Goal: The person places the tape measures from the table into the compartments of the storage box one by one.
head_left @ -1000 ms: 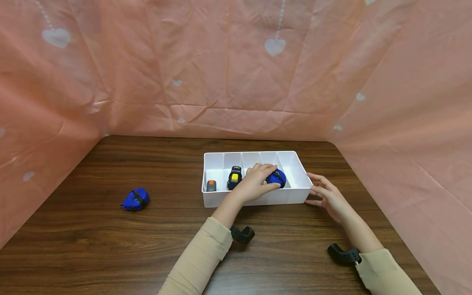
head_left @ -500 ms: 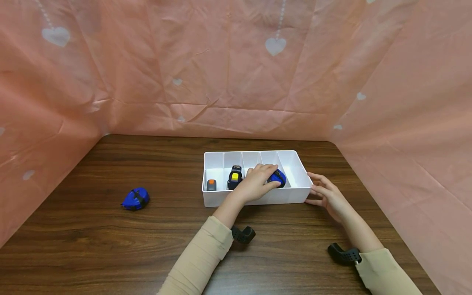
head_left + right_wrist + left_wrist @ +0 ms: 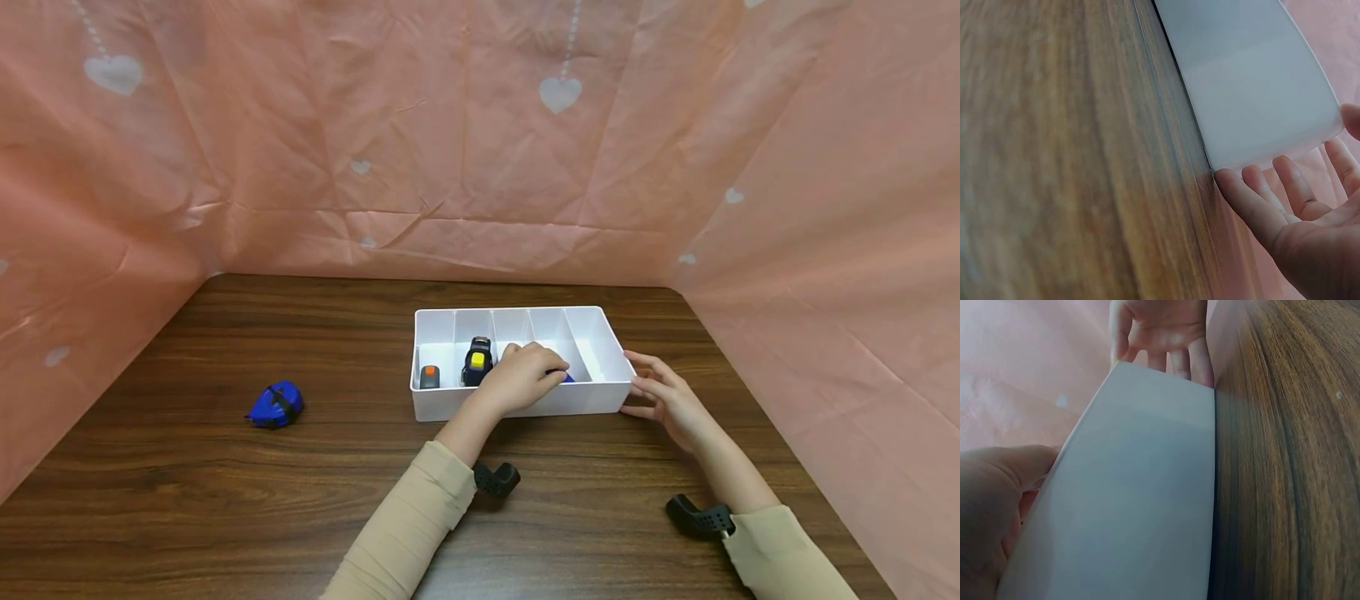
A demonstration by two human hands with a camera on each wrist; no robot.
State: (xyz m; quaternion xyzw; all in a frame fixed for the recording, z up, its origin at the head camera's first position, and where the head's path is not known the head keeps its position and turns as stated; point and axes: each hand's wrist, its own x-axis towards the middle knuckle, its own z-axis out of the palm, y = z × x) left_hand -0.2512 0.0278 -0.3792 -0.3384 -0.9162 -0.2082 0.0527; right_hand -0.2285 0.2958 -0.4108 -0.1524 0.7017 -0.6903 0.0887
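A white divided box (image 3: 577,400) stands on the wooden table. My left hand (image 3: 521,379) reaches over its front wall and grips a blue chalk line reel (image 3: 568,378) low in the fourth compartment from the left; the hand hides most of the reel. Fingers of my right hand (image 3: 667,400) touch the right end wall of the box. In the right wrist view, those relaxed fingertips (image 3: 1230,178) line up along the end wall (image 3: 1266,106), thumb near the rim. The left wrist view shows mainly the front wall (image 3: 1141,481), with the left thumb at its rim.
A black tape measure (image 3: 477,362) with a yellow button lies in the second compartment. A small grey tape measure (image 3: 430,377) with an orange button is in the leftmost one. Another blue chalk line reel (image 3: 276,406) lies on the table at left. Pink cloth (image 3: 465,167) surrounds the table.
My left hand has lowered the blue chalk line reel deeper into the compartment, so less of it shows. My right hand has stayed at the box's end.
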